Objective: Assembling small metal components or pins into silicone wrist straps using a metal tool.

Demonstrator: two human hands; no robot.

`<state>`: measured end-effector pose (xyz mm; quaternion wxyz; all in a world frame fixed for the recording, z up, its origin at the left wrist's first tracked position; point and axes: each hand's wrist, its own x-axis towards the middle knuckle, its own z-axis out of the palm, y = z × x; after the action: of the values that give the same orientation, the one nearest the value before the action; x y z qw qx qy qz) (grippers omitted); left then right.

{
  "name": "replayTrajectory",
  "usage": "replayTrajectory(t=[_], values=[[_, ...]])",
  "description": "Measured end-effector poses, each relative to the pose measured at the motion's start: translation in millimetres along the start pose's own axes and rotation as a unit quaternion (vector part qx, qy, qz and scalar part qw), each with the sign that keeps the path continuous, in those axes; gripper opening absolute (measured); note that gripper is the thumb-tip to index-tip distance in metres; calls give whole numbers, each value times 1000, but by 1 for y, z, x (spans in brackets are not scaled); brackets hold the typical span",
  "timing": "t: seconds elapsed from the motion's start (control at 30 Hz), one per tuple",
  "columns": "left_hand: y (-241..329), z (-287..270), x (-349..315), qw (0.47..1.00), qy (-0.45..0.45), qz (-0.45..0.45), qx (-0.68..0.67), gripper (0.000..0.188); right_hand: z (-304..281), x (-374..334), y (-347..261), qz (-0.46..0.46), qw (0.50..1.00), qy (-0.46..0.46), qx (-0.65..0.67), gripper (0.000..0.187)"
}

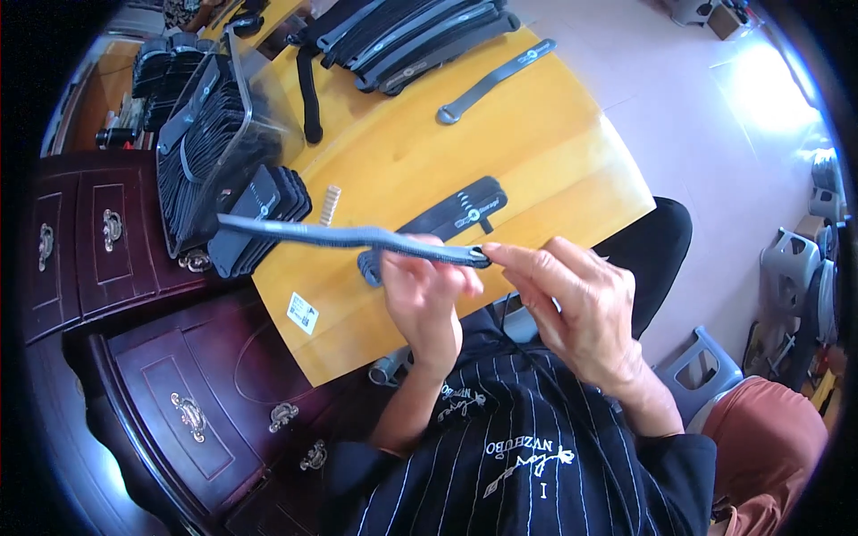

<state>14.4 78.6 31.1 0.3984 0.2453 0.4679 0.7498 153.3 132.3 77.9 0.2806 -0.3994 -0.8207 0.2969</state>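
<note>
Right hand (576, 308): thumb and index pinched on the right end of a blue-grey strap (344, 236). Left hand (424, 299): closed on the same strap just left of that, thumb and fingers around it. Strap is up off the table (554, 170), edge-on to camera, over the near half; its free end runs out past the left edge, in front of a stack of dark straps (284, 198) there.

Just beyond the hands, a dark strap with white print (447, 213) lies flat mid-table. Small beige coil (331, 205) toward the left edge. White label (303, 313) stuck by the near-left corner. Grey strap with end ring (500, 80) near the far-right corner. Bigger strap pile (420, 45) at the far edge, black strap (308, 94) just left of it. Clear bin (248, 112) full of straps beside the left edge.
</note>
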Motion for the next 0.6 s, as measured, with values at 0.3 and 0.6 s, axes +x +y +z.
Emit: replayTrajectory(t=[0.3,0.6], values=[[5,4,-14,992,-58,-18,111,10,-16,-7,-6,32,997,-63,36,32],[5,-4,-17,988,-133,-32,74,5,-15,-4,2,17,995,-26,91,24]])
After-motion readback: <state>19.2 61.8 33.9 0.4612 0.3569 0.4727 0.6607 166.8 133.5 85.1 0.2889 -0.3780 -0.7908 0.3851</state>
